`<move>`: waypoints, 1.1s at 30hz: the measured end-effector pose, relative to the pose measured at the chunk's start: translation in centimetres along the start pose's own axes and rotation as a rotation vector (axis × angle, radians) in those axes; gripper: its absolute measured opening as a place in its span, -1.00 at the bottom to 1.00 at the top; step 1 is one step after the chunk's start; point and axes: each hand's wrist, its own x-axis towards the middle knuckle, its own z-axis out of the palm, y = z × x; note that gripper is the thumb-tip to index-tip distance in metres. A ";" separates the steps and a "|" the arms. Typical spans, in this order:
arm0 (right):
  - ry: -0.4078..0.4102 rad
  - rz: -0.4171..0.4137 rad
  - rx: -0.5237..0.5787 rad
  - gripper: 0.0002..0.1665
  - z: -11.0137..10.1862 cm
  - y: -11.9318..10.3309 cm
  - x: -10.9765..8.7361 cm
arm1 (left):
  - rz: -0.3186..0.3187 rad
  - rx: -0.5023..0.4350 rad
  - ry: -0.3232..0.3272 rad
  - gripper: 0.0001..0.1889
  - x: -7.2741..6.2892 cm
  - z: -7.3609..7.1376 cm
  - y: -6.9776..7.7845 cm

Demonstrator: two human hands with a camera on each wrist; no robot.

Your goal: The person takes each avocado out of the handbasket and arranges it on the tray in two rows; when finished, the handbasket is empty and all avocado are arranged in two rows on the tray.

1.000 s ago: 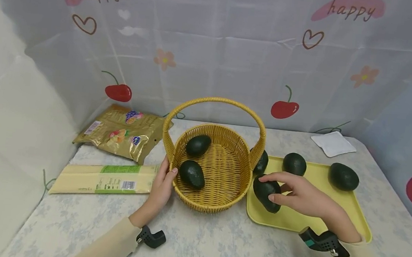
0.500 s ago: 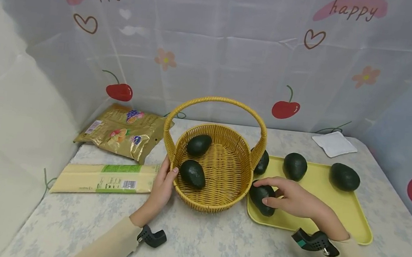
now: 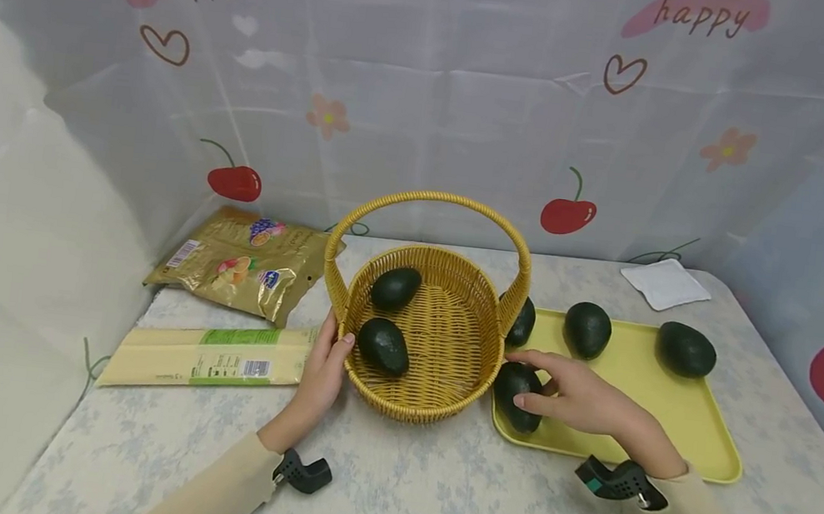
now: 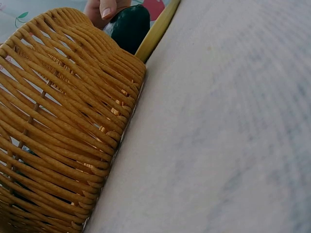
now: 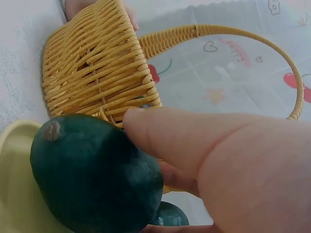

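Note:
My left hand [image 3: 323, 373] holds the left side of a yellow wicker basket [image 3: 406, 414], thumb over the rim. Two dark green avocados [image 3: 383, 346] lie in the basket's left half. With thumb and fingers, my right hand [image 3: 582, 396] grips another avocado [image 3: 509, 397] at the near left corner of a yellow tray [image 3: 632, 389]. In the right wrist view, the thumb lies against that avocado [image 5: 92, 174], its stem end showing. Further avocados sit along the tray's back; the basket partly hides the leftmost one [image 3: 523, 326].
A gold snack bag [image 3: 245, 265] and a long cream-and-green packet [image 3: 213, 356] lie left of the basket. Behind the tray is a white square packet [image 3: 665, 284]. The basket's tall arched handle [image 3: 435, 197] rises above its rim. A printed curtain hangs behind the table.
My right hand has moved slightly left and toward me with its avocado, lower at the tray's corner beside the basket. My left hand and the basket stay in place.

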 end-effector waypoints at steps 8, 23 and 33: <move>0.014 0.052 -0.011 -0.34 -0.3 0.2 -0.1 | -0.007 0.002 -0.004 -0.32 -0.1 0.0 0.0; 0.023 0.089 -0.015 -0.41 -0.8 0.1 -0.3 | -0.002 -0.003 0.000 -0.31 -0.1 0.0 0.0; 0.072 0.058 -0.030 -0.44 -1.4 -0.4 -0.7 | -0.001 -0.008 -0.001 -0.32 -0.1 0.0 0.1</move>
